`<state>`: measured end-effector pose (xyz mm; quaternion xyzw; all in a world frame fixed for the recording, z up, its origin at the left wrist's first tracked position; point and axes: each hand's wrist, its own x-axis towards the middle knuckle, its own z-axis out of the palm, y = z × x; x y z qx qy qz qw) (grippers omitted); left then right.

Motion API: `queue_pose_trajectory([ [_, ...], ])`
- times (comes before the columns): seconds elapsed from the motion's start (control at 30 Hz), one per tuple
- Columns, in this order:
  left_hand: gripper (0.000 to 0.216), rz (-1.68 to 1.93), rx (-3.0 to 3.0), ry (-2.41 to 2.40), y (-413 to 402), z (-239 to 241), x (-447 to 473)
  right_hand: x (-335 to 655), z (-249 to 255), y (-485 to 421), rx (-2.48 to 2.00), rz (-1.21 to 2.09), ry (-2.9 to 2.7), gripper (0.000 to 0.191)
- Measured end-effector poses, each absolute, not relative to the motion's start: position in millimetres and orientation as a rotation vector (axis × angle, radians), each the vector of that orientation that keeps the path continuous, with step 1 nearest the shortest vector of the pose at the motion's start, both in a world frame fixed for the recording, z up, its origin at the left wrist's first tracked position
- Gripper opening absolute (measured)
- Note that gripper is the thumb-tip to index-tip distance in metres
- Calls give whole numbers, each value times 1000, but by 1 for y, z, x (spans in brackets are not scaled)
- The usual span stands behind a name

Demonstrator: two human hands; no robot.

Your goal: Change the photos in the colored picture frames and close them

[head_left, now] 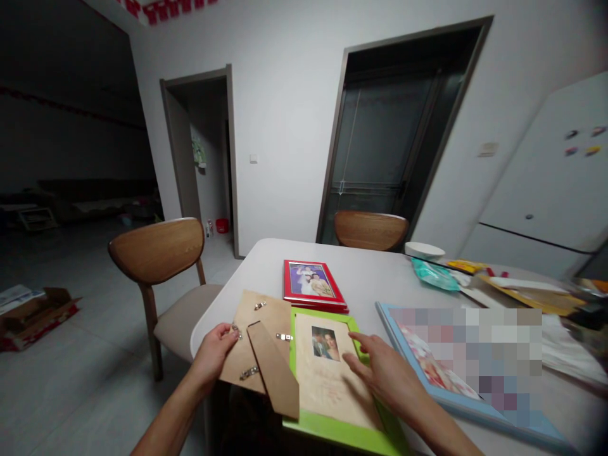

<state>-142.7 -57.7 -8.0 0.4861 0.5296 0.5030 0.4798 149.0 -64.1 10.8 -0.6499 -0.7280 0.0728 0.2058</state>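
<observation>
My left hand [216, 351] pinches the left edge of a brown frame backing board [232, 364], which has metal clips and a fold-out stand [273, 370]. The board overlaps the left side of a green picture frame [327, 427] near the table's front edge. Inside that frame lies a cream printed sheet [332, 386] with a small photo of two people [327, 344]. Over the sheet's right side is my right hand [380, 364], its fingers apart and holding nothing. Whether its fingertips touch the paper I cannot tell.
Behind the green frame lies a red picture frame [313, 284]. A light blue frame [394, 326] is at the right, partly pixelated. Farther right are a white bowl [424, 251], a teal packet [434, 275] and papers. Wooden chairs [159, 250] stand at the white table [370, 278].
</observation>
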Motion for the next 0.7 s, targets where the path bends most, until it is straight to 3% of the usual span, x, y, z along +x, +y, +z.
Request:
queue_pose_trajectory([
  [0.17, 31, 1171, 1241, 1381, -50, -20, -157, 160, -7, -64, -1978, 94, -2026, 43],
  [0.43, 42, 1199, 1444, 1723, -45, -18, -180, 176, -13, -51, -1928, 228, -1886, 54],
  [0.57, 43, 1206, 1775, 1729, -65, 2, -145, 176, 2, -57, -1859, 664, -1519, 61],
  [0.7, 46, 1065, 1958, 1390, -94, 19, -74, 162, 34, -74, -1501, 1240, -1023, 70],
])
